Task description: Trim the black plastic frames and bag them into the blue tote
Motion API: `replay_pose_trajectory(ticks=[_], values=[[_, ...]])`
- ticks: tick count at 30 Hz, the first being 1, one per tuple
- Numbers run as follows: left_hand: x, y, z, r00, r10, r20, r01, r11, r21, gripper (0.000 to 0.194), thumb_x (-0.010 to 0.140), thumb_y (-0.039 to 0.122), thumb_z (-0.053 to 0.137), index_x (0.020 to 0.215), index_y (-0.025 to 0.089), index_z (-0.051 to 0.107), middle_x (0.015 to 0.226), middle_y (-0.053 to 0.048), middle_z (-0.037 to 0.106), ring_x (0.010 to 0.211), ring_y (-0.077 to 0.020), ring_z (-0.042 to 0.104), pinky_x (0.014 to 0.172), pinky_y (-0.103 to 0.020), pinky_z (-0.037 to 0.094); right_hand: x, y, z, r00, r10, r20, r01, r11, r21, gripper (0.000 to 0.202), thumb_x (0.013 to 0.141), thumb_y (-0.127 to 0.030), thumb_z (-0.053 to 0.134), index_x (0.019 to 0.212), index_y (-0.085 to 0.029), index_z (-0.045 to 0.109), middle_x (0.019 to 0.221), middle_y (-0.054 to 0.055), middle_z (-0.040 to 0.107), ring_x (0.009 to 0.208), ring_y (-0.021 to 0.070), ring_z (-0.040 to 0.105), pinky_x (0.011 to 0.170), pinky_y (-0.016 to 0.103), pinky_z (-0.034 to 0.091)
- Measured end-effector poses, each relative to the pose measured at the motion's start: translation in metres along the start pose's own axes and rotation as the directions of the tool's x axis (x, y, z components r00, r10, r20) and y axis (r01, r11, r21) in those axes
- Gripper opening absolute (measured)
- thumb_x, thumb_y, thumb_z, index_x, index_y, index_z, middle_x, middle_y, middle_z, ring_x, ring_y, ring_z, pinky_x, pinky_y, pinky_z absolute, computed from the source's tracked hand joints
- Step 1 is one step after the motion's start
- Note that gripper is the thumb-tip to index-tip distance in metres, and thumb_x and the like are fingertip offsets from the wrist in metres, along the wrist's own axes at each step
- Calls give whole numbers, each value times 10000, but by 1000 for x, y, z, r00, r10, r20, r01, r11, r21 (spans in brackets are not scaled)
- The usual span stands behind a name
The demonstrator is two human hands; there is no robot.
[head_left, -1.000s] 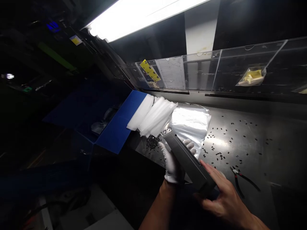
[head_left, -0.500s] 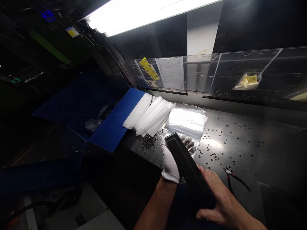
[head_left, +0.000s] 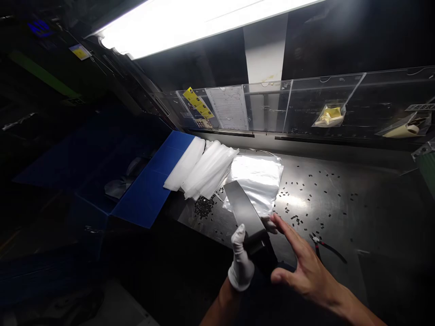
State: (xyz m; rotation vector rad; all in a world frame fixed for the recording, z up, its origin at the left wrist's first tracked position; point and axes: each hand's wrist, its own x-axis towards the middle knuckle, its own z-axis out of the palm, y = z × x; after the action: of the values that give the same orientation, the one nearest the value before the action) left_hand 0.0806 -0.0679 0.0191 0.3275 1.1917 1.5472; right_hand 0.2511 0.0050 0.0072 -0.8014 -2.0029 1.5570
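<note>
A long black plastic part [head_left: 245, 203] with a smooth, shiny upper face is tilted in front of me. My left hand [head_left: 242, 262], in a white glove, grips it from below, thumb on the near side and fingertips showing at the far edge. My bare right hand [head_left: 302, 267] is beside the part's lower end, thumb and fingers spread; its fingertips come close to the gloved ones, and whether they touch the part I cannot tell. Behind the part lies a stack of clear plastic bags [head_left: 256, 176]. The part's lower end is lost in shadow.
White foam sleeves [head_left: 207, 170] lie beside the bags, next to a blue box [head_left: 142, 194] on the left. Small black pieces [head_left: 204, 207] are heaped and scattered on the metal table [head_left: 316, 203]. Cutting pliers [head_left: 324, 246] rest at the right. A lamp [head_left: 204, 22] hangs above.
The black part has been turned, so its smooth, shiny face now shows. My left hand has moved lower along it. My right hand has come away from its side. The view has shifted right.
</note>
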Motion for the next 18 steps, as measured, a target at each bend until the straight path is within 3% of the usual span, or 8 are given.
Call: replay_pose_trajectory(ticks=[5,9,15,18], values=[[-17,-2,-13,988,5,155,-40,973,228,547,990,568,472,1310,186,697,1299,-131,713,1370,-392,522,1205,-534,348,5,-2,-9,998,62,20,-65,987,144,1030,810,-760,702,1651,-386,240,1662,78,404,1529,352,376,1263,596,309],[-24,-4,-13,951,-3,309,-104,938,330,538,1037,506,400,1392,172,627,1316,-146,691,1319,-378,553,1175,-536,372,5,-8,-14,990,118,75,-133,963,235,1027,795,-766,713,1644,-395,269,1655,77,414,1522,356,383,1259,593,311],[-15,5,8,847,-17,531,-143,955,259,609,976,602,465,1369,163,615,1277,-169,675,1181,-368,621,1019,-512,502,8,-18,-19,981,179,80,-196,917,349,1039,772,-769,737,1629,-324,351,1615,120,462,1489,368,429,1249,584,327],[-10,14,22,838,-50,544,-128,950,284,649,944,669,499,1329,167,645,1232,-168,688,1129,-361,642,974,-495,522,10,-21,-22,982,167,85,-187,904,384,1002,789,-729,755,1619,-317,374,1607,114,475,1482,354,441,1250,561,336]])
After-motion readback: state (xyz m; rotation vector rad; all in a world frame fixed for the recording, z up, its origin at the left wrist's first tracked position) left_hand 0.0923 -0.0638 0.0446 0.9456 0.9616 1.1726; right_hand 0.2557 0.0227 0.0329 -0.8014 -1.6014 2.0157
